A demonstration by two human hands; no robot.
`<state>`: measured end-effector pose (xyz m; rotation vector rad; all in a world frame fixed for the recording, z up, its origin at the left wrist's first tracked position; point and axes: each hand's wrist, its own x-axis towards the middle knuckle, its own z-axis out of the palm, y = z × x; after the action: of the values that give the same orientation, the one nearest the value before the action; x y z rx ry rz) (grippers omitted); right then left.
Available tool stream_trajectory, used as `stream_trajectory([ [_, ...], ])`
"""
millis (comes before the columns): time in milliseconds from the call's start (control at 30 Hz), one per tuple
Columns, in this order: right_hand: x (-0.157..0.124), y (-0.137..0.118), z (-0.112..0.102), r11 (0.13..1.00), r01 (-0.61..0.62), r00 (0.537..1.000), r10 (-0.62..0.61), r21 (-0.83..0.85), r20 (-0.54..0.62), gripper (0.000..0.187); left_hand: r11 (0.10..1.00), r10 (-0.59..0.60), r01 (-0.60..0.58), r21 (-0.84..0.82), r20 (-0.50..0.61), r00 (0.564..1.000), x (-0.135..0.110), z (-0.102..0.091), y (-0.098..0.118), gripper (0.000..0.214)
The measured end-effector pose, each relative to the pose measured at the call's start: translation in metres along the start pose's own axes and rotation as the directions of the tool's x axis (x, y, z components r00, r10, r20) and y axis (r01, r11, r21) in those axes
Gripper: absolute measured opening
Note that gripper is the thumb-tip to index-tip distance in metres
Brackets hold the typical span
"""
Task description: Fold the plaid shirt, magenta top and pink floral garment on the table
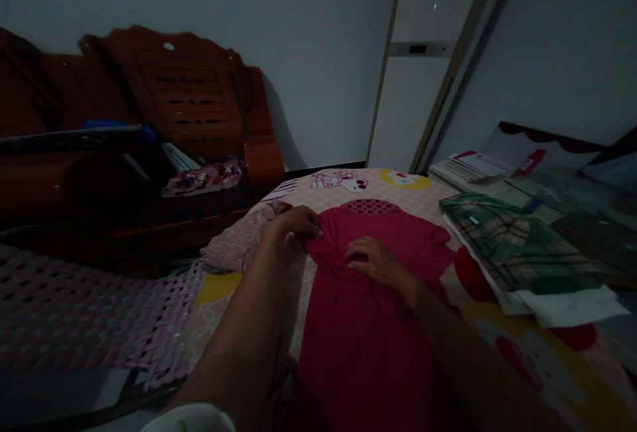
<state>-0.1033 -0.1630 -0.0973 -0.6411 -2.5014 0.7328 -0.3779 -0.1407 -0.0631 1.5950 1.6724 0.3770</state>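
Observation:
A dark pink shirt (368,346) lies spread out in front of me, its dotted neck area at the far end. My left hand (297,221) has its fingers pinched on the shirt's left sleeve edge, where the cloth is gathered. Over the chest part, my right hand (375,261) bends its fingers into the bunched fabric; the exact grip is partly hidden. Folds run between the two hands. Just left of my left hand is a crumpled pale pink patterned cloth (239,241).
Beneath the shirt is a cartoon-print cover (293,186). At right lies a folded green plaid garment (512,239) on white cloth, with papers (478,165) behind it. A wooden bench (189,100) and a woven pink seat (99,306) stand left; a tall white cabinet-like unit (413,100) is behind.

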Motion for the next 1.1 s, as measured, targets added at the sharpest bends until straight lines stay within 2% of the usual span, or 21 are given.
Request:
stream_trajectory([
  [100,0.000,-0.004,0.002,0.998,0.021,1.000,-0.020,-0.062,0.020,0.011,1.000,0.013,-0.014,0.025,0.019,1.000,0.002,0.002,-0.001,0.014],
  [200,0.000,-0.008,0.002,1.000,0.011,1.000,-0.010,-0.022,0.029,0.005,0.997,0.074,-0.073,-0.036,0.010,0.997,0.000,0.002,0.002,0.012],
  [333,0.000,-0.013,-0.001,0.998,-0.052,0.998,0.051,0.033,0.029,0.013,0.983,0.112,-0.111,-0.144,-0.002,0.994,-0.005,-0.001,0.005,0.016],
  [433,0.000,-0.016,-0.002,0.992,-0.106,0.994,0.104,0.065,0.040,0.006,0.977,0.111,-0.114,-0.180,-0.026,0.993,-0.008,-0.003,0.004,0.018],
  [533,-0.001,-0.017,-0.003,0.985,-0.169,0.984,0.166,0.046,0.060,0.015,0.973,0.105,-0.112,-0.201,-0.042,0.994,-0.008,-0.004,0.002,0.023],
  [700,-0.003,-0.011,-0.007,0.955,-0.287,0.957,0.289,-0.081,0.022,0.014,0.945,0.218,-0.189,-0.267,0.086,0.972,-0.004,-0.001,-0.003,0.046],
  [800,-0.006,-0.009,-0.012,0.945,-0.311,0.948,0.316,-0.101,0.039,0.013,0.931,0.268,-0.228,-0.284,0.108,0.957,0.001,0.001,-0.007,0.054],
  [1000,-0.008,-0.009,-0.019,0.937,-0.323,0.937,0.336,-0.132,0.093,0.015,0.940,0.249,-0.227,-0.256,0.057,0.967,0.000,-0.004,-0.008,0.047],
  [1100,-0.009,-0.009,-0.019,0.944,-0.326,0.936,0.330,-0.051,0.120,0.012,0.945,0.182,-0.167,-0.281,0.027,0.983,-0.003,-0.005,-0.002,0.048],
])
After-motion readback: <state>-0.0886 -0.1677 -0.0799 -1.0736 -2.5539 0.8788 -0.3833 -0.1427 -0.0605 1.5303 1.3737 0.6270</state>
